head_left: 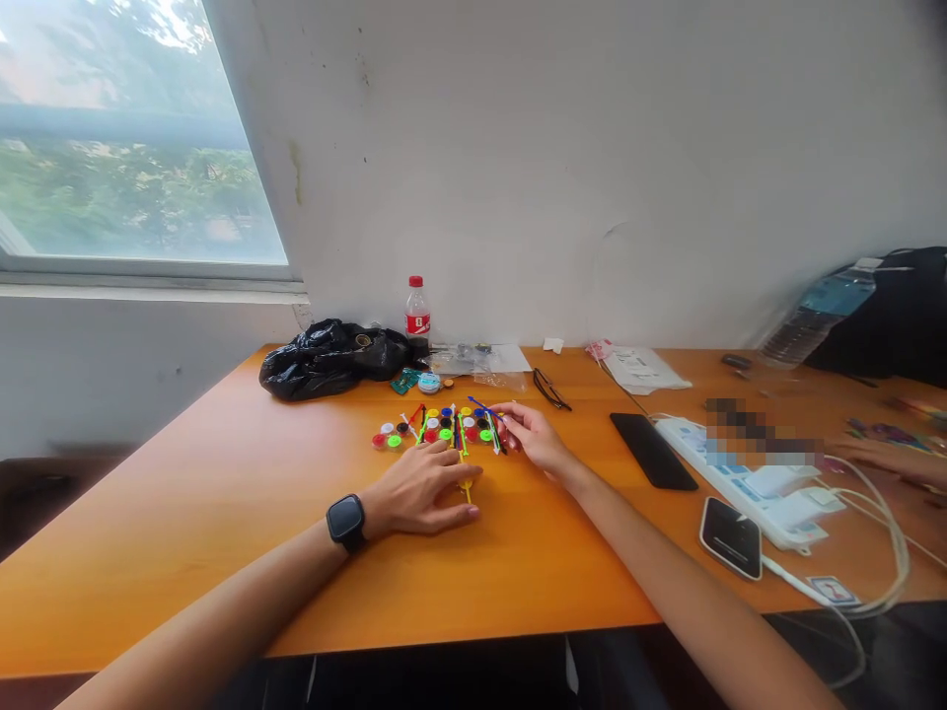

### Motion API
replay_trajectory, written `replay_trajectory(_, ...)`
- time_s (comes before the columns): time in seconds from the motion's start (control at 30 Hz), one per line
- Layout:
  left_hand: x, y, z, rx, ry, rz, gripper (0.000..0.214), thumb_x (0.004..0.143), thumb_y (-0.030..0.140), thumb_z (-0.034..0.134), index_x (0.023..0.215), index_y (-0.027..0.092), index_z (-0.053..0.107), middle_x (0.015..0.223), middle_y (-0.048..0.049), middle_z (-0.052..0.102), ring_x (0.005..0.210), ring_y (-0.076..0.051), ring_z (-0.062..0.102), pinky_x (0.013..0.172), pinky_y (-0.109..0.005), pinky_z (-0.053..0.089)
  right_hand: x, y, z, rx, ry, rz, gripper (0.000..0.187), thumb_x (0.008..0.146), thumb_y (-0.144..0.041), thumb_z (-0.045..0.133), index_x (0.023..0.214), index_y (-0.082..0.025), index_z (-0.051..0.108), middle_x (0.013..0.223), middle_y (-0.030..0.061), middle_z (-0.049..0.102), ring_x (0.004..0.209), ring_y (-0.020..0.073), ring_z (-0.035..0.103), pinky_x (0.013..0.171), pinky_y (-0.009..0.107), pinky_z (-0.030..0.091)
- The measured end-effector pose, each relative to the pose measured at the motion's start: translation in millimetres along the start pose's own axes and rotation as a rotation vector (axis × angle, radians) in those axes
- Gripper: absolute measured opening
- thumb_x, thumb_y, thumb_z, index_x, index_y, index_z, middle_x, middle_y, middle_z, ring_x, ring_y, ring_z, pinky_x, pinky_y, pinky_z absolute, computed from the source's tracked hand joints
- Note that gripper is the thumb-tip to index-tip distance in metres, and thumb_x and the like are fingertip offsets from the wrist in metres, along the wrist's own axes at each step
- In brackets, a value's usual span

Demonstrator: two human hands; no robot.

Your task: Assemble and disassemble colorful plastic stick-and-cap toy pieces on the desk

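My right hand (pixel 534 434) pinches a slim blue plastic arrow (pixel 482 405) between thumb and fingers, just above the right end of a group of small parts. My left hand (pixel 420 490) lies palm down with its fingers spread, beside a yellow plastic arrow (pixel 468 491) that passes by its fingertips. Beyond the left hand sit several round coloured discs, among them a green disc (pixel 395 442) and a white disc (pixel 433 424). Thin coloured arrows, such as a white one (pixel 494 434), lie across the discs. My left fingers partly hide the nearest pieces.
Along the wall are a black plastic bag (pixel 332 361), a cola bottle (pixel 417 318) and clear packaging (pixel 473 359). Glasses (pixel 551 389) lie behind my right hand. Farther right are a black phone (pixel 652 451), a power strip (pixel 740 483), a charging device (pixel 731 536) and another person's arm (pixel 888 459).
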State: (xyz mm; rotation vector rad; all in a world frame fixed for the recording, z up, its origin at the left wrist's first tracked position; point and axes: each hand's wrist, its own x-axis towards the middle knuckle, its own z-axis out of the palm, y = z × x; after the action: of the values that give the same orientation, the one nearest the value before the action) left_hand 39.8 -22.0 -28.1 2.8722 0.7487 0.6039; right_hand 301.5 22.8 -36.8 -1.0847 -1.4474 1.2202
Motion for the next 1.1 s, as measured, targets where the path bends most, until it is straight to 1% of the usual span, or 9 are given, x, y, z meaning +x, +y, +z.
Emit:
replay_trajectory(0.13, -0.6, -4.4, -3.8, -0.132, -0.057, 0.029, 0.033, 0.099, 0.05, 0.061, 0.118, 0.023, 0.064, 0.103, -0.0074, 0.068, 0.093, -0.025, 0.059, 0.084, -0.038, 0.046, 0.0, 4.5, 3.8, 0.012, -0.019, -0.014, 0.044, 0.089, -0.05, 0.067, 0.121, -0.019, 0.065, 0.079, -0.0029, 0.056, 0.054, 0.0091, 0.045, 0.052, 0.025, 0.034)
replay_trajectory(0.3, -5.4, -12.0, -8.4, -0.207, -0.075, -0.004, 0.015, 0.097, 0.037, 0.061, 0.095, 0.022, 0.06, 0.091, -0.0055, 0.064, 0.087, -0.023, 0.058, 0.079, -0.035, 0.046, 1.3, 7.5, 3.8, 0.036, -0.024, -0.005, 0.04, 0.089, -0.05, 0.067, 0.115, -0.02, 0.065, 0.075, -0.0048, 0.051, 0.053, 0.0094, 0.044, 0.052, 0.026, 0.036)
replay_trajectory(0.37, -7.2, -12.7, -9.9, -0.201, -0.071, -0.004, 0.01, 0.09, 0.026, 0.061, 0.099, 0.022, 0.062, 0.095, -0.006, 0.065, 0.091, -0.024, 0.059, 0.082, -0.036, 0.047, 2.3, 8.5, 3.2, 0.054, -0.022, 0.015, 0.038, 0.088, -0.049, 0.068, 0.111, -0.02, 0.065, 0.072, -0.0055, 0.049, 0.052, 0.0093, 0.041, 0.051, 0.026, 0.035)
replay_trajectory(0.43, -8.2, -12.1, -12.0, -0.199, -0.052, 0.001, 0.03, 0.085, 0.019, 0.06, 0.114, 0.024, 0.064, 0.106, -0.007, 0.068, 0.099, -0.025, 0.061, 0.088, -0.037, 0.049, 2.8, 8.9, 3.0, 0.064, -0.021, 0.033, 0.036, 0.087, -0.048, 0.068, 0.109, -0.02, 0.065, 0.071, -0.006, 0.047, 0.051, 0.0092, 0.039, 0.051, 0.026, 0.033)
replay_trajectory(0.53, -8.0, -14.2, -16.0, -0.165, 0.023, -0.049, 0.045, 0.089, 0.028, 0.064, 0.133, 0.026, 0.06, 0.122, -0.0085, 0.069, 0.108, -0.028, 0.062, 0.095, -0.041, 0.05, 2.6, 8.1, 3.1, 0.068, -0.025, 0.046, 0.035, 0.086, -0.048, 0.068, 0.107, -0.019, 0.065, 0.07, -0.0063, 0.046, 0.051, 0.0091, 0.038, 0.051, 0.026, 0.032)
replay_trajectory(0.6, -7.9, -22.2, -18.0, -0.083, 0.131, -0.152, 0.037, 0.095, 0.04, 0.063, 0.129, 0.025, 0.062, 0.118, -0.0088, 0.07, 0.105, -0.028, 0.063, 0.093, -0.041, 0.049, 1.8, 6.6, 3.2, 0.071, -0.033, 0.042, 0.036, 0.086, -0.048, 0.068, 0.106, -0.019, 0.065, 0.07, -0.0064, 0.046, 0.051, 0.0089, 0.038, 0.051, 0.026, 0.032)
replay_trajectory(0.7, -11.4, -45.1, -18.2, 0.104, 0.315, -0.382, 0.025, 0.102, 0.043, 0.054, 0.11, 0.022, 0.067, 0.102, -0.0085, 0.069, 0.094, -0.026, 0.061, 0.083, -0.039, 0.047, 0.4, 4.0, 3.2, 0.071, -0.039, 0.035, 0.036, 0.086, -0.048, 0.068, 0.107, -0.019, 0.064, 0.071, -0.0064, 0.046, 0.052, 0.0089, 0.038, 0.051, 0.026, 0.032)
replay_trajectory(0.87, -24.0, -80.0, -14.9, 0.252, 0.283, -0.519, 0.035, 0.094, 0.055, 0.064, 0.095, 0.021, 0.071, 0.093, -0.0088, 0.061, 0.087, -0.026, 0.054, 0.074, -0.037, 0.041, -1.2, 0.9, 3.7, 0.053, -0.049, 0.032, 0.035, 0.087, -0.048, 0.068, 0.107, -0.019, 0.065, 0.071, -0.0062, 0.047, 0.053, 0.0092, 0.038, 0.052, 0.026, 0.032)
replay_trajectory(1.1, -20.3, -78.3, -13.4, 0.159, 0.224, -0.459, 0.035, 0.096, 0.054, 0.062, 0.094, 0.021, 0.075, 0.09, -0.0073, 0.057, 0.086, -0.024, 0.052, 0.075, -0.035, 0.04, -2.1, -0.8, 4.6, 0.023, -0.052, 0.037, 0.034, 0.088, -0.048, 0.067, 0.106, -0.02, 0.066, 0.07, -0.0054, 0.048, 0.053, 0.01, 0.038, 0.052, 0.026, 0.032)
